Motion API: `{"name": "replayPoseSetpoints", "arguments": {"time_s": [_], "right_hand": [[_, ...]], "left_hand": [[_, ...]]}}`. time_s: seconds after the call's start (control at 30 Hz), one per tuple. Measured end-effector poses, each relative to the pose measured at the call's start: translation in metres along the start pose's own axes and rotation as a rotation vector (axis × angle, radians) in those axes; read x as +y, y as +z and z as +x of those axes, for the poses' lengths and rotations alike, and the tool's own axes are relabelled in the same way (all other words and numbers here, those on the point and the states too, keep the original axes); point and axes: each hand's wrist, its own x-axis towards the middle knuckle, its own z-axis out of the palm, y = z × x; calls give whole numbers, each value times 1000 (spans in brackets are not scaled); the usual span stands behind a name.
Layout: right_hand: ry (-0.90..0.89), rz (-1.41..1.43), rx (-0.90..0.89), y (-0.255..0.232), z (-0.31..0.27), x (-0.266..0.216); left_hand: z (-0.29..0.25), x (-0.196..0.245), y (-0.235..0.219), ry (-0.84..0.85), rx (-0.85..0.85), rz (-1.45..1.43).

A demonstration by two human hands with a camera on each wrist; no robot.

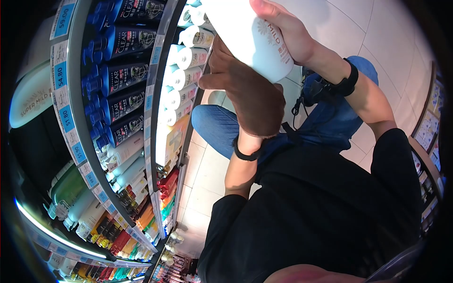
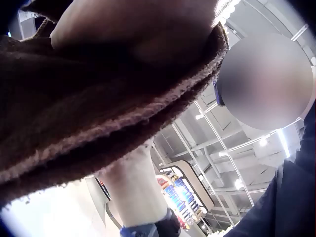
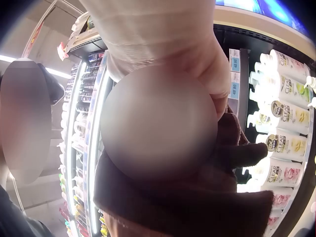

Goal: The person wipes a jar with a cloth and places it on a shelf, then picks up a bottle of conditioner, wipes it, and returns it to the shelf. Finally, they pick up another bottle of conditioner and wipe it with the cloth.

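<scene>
A white bottle printed with "MILD" is tilted across the top of the head view. My bare right hand grips its side, the thumb over the surface and the other fingers mostly out of sight. Against the bottle's lower left side lies my left hand in a brown fabric mitt, thumb sticking out towards the shelf. Brown fabric fills much of the left wrist view, its hem close to the lens. In the right wrist view the mitt lies below my bare wrist; a blurred patch hides the middle.
Shelves of blue pump bottles and white bottles run down the left, edged by a price rail. My bent knees in jeans are below the hands, over a tiled floor. Another display stands at the far right.
</scene>
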Motion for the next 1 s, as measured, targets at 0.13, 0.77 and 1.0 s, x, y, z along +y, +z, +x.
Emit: {"name": "replayPoseSetpoints", "arguments": {"time_s": [0.13, 0.77, 1.0], "right_hand": [[-63, 41, -40, -14, 5, 14], [-62, -317, -33, 6, -3, 25], [-46, -436, -132, 19, -11, 26]], "left_hand": [[-48, -35, 18, 2, -164, -233], [-1, -29, 42, -17, 220, -317], [12, 0, -9, 107, 222, 107]]}}
